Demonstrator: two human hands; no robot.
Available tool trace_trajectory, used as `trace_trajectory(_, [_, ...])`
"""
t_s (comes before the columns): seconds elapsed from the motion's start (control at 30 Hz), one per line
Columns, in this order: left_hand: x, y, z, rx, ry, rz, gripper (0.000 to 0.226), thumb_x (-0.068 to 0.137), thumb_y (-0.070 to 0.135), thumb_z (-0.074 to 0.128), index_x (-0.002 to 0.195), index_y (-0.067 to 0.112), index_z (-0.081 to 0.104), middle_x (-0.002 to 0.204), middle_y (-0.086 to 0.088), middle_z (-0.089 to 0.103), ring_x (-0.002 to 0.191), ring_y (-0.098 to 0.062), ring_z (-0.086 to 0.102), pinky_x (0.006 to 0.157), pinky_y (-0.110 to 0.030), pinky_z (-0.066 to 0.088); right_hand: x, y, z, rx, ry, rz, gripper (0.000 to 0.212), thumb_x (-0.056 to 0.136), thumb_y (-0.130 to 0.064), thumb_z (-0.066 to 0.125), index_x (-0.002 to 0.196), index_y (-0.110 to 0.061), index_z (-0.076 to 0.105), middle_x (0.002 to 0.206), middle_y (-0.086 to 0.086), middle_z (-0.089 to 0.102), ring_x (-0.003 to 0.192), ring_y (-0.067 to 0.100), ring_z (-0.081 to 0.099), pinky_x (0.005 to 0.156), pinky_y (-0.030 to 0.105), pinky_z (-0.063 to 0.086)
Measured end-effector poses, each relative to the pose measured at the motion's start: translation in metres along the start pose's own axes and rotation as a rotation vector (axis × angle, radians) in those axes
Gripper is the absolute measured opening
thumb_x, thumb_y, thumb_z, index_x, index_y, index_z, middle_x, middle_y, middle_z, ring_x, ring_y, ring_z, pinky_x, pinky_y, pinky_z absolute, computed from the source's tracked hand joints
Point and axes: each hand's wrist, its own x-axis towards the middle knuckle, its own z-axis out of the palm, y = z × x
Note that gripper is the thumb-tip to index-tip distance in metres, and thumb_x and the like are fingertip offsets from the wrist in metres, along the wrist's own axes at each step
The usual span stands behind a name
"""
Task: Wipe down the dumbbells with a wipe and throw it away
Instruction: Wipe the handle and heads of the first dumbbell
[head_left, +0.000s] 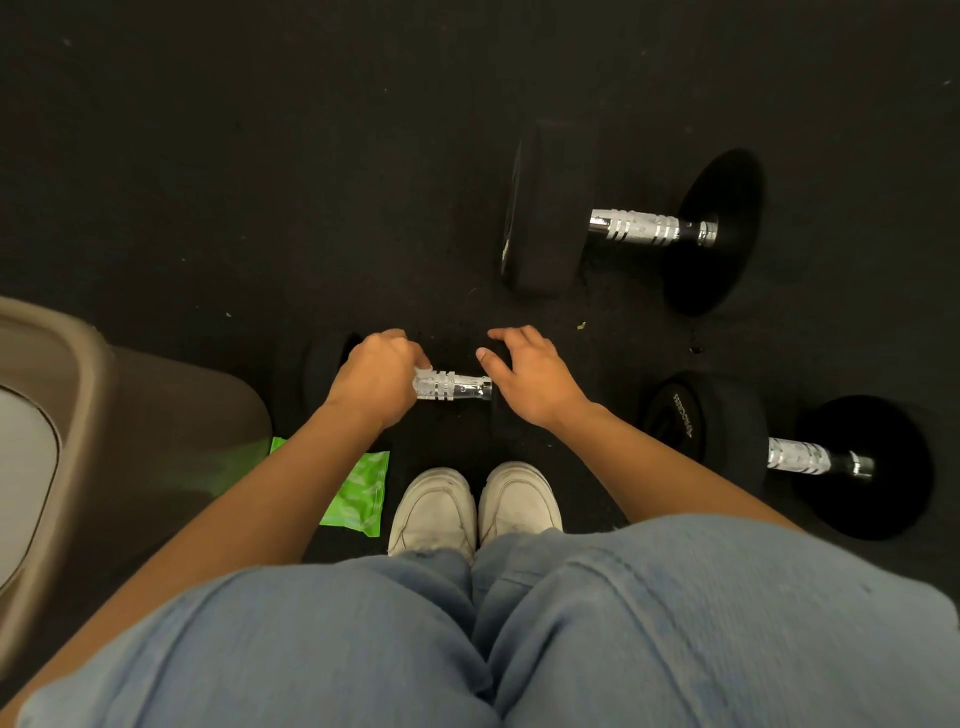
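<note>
- The place looks like a gym or a weights room.
- The floor (260, 156) is black rubber matting with small pale specks, and it fills the whole view.
- Three dumbbells with black round heads and ribbed chrome handles lie on it: one (631, 228) at 1 o'clock, one (789, 454) at 3 o'clock, one (452, 385) at the centre.
- A tan plastic bin (104, 415) stands at 9 o'clock.
- A green wipes packet (361, 493) lies beside it on the floor.

Dumbbells (634, 228), wipes pack (363, 493) on floor (260, 156)
</note>
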Motion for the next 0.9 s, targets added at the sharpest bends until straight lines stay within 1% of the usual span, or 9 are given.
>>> trace_trajectory(0.13, [-0.001, 0.010, 0.001, 0.071, 0.006, 0.062, 0.036, 0.085, 0.005, 0.060, 0.119, 0.018, 0.062, 0.118, -0.006, 0.052, 0.111, -0.024, 0.050, 0.090, -0.036, 0.049, 0.000, 0.000, 0.000, 0.000, 0.002, 0.002, 0.050, 0.098, -0.042, 0.040, 0.142, -0.018, 0.036, 0.143, 0.007, 0.036, 0.133, 0.027, 0.030, 0.106, 0.037, 0.031])
trace_trajectory(0.2, [-0.002, 0.013, 0.004, 0.088, 0.010, 0.084, 0.036, 0.086, 0.005, 0.060, 0.120, 0.018, 0.061, 0.118, -0.006, 0.053, 0.111, -0.023, 0.049, 0.091, -0.036, 0.048, 0.000, -0.001, 0.000, -0.001, 0.002, 0.003, 0.050, 0.098, -0.042, 0.040, 0.142, -0.017, 0.036, 0.143, 0.007, 0.036, 0.133, 0.027, 0.031, 0.106, 0.037, 0.031])
trace_trajectory(0.4, [-0.004, 0.001, -0.001, 0.070, 0.019, 0.006, 0.038, 0.086, 0.004, 0.060, 0.121, 0.018, 0.062, 0.117, -0.008, 0.054, 0.110, -0.025, 0.051, 0.089, -0.035, 0.049, 0.001, 0.000, 0.000, -0.005, 0.003, 0.006, 0.051, 0.097, -0.043, 0.040, 0.141, -0.018, 0.037, 0.143, 0.005, 0.037, 0.133, 0.025, 0.031, 0.107, 0.038, 0.032])
trace_trajectory(0.5, [-0.006, 0.003, 0.004, 0.080, 0.035, 0.050, 0.039, 0.087, 0.003, 0.058, 0.122, 0.019, 0.061, 0.118, -0.007, 0.054, 0.111, -0.024, 0.051, 0.090, -0.035, 0.049, 0.001, -0.001, 0.000, -0.005, 0.009, 0.007, 0.050, 0.097, -0.042, 0.040, 0.141, -0.018, 0.037, 0.143, 0.005, 0.037, 0.133, 0.025, 0.031, 0.106, 0.037, 0.032])
trace_trajectory(0.57, [-0.007, 0.003, 0.009, 0.048, 0.063, 0.067, 0.037, 0.088, 0.005, 0.059, 0.122, 0.019, 0.061, 0.120, -0.006, 0.053, 0.111, -0.022, 0.052, 0.090, -0.037, 0.050, 0.002, -0.001, 0.000, -0.011, 0.005, 0.010, 0.051, 0.097, -0.043, 0.040, 0.141, -0.018, 0.036, 0.143, 0.005, 0.037, 0.133, 0.025, 0.031, 0.106, 0.037, 0.032])
trace_trajectory(0.7, [-0.008, -0.002, 0.013, 0.000, 0.074, 0.020, 0.036, 0.088, 0.008, 0.060, 0.123, 0.020, 0.061, 0.122, -0.005, 0.053, 0.109, -0.022, 0.054, 0.091, -0.036, 0.050, 0.001, 0.000, 0.000, -0.010, 0.001, 0.010, 0.051, 0.097, -0.043, 0.040, 0.141, -0.018, 0.036, 0.143, 0.005, 0.037, 0.133, 0.025, 0.032, 0.106, 0.037, 0.033])
trace_trajectory(0.8, [-0.008, -0.004, 0.012, -0.021, 0.106, -0.021, 0.034, 0.088, 0.009, 0.059, 0.120, 0.020, 0.063, 0.117, -0.006, 0.055, 0.106, -0.023, 0.054, 0.087, -0.034, 0.049, 0.000, -0.001, 0.000, -0.005, 0.000, 0.006, 0.051, 0.097, -0.042, 0.040, 0.142, -0.018, 0.036, 0.143, 0.006, 0.037, 0.133, 0.026, 0.032, 0.107, 0.037, 0.032])
trace_trajectory(0.9, [-0.006, 0.001, 0.013, 0.000, 0.106, 0.016, 0.033, 0.088, 0.009, 0.058, 0.120, 0.018, 0.062, 0.117, -0.007, 0.056, 0.109, -0.023, 0.052, 0.089, -0.035, 0.048, 0.000, -0.001, 0.000, -0.008, 0.002, 0.007, 0.051, 0.097, -0.042, 0.040, 0.142, -0.018, 0.036, 0.143, 0.006, 0.037, 0.133, 0.026, 0.032, 0.107, 0.037, 0.032])
